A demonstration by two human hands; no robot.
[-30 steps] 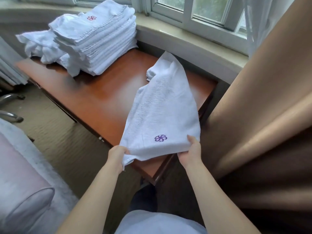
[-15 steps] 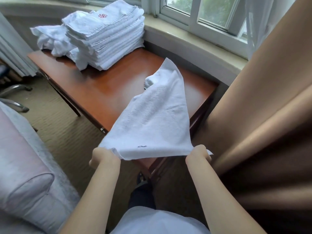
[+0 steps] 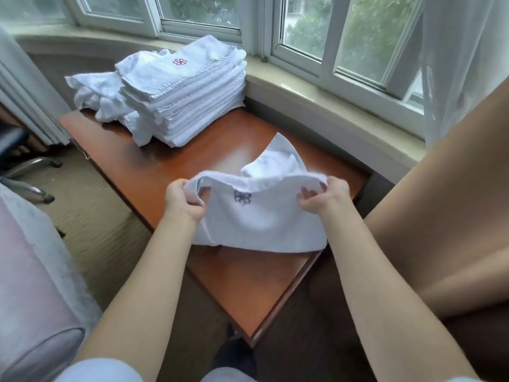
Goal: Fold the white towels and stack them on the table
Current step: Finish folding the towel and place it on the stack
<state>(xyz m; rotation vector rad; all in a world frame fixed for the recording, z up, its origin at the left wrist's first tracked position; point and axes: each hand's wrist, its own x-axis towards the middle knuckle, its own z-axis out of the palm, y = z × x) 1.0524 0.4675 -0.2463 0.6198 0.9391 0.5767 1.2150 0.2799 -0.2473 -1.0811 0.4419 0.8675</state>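
Both hands have moved forward from the near table edge and now sit over the tabletop, carrying the near edge of the white towel away from the body so that it doubles over itself. Half a second ago the cloth stretched taut from the hands toward the window with its emblem almost out of sight at the hem; now the purple emblem faces up just below the raised fold, and the far corner of the cloth rises behind the hands. The left hand grips the left end of the folded edge with curled fingers, and the right hand pinches the right end, thumb and fingers closed on the cloth. The lower part of the towel lies on the wooden table, its hem near the right front corner. The view has also shifted, showing more of the window. The stack of folded towels, topped by a red emblem, stands at the far left end of the table as before, with a crumpled heap of towels touching its left side.
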